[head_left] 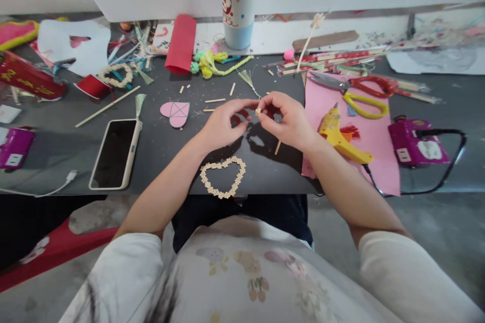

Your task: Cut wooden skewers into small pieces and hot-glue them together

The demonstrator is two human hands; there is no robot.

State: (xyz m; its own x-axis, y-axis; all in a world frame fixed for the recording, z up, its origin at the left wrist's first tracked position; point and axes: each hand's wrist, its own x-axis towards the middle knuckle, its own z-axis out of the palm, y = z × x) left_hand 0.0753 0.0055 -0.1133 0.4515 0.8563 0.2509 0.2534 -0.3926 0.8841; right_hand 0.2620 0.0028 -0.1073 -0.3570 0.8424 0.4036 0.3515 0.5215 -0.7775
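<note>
My right hand (287,117) pinches a small cream piece (258,111) between thumb and fingertips; its exact shape is too small to tell. My left hand (228,122) is beside it, index finger reaching to the piece while the thumb stays apart. From the fingertips a thin string runs up to a pale green tassel (247,78) on the table. Below my hands, near the table edge, lies a heart-shaped outline (204,177) made of small cream flower-like pieces. Short thin wooden sticks (215,101) are scattered close to my left hand.
At right, a yellow glue gun (339,139) and scissors (366,105) lie on pink sheets (312,106). A phone (114,154) and a pink heart-shaped card (179,113) are at left. A tall cup (238,5) stands behind, among craft scraps. Purple boxes (411,141) flank the work area.
</note>
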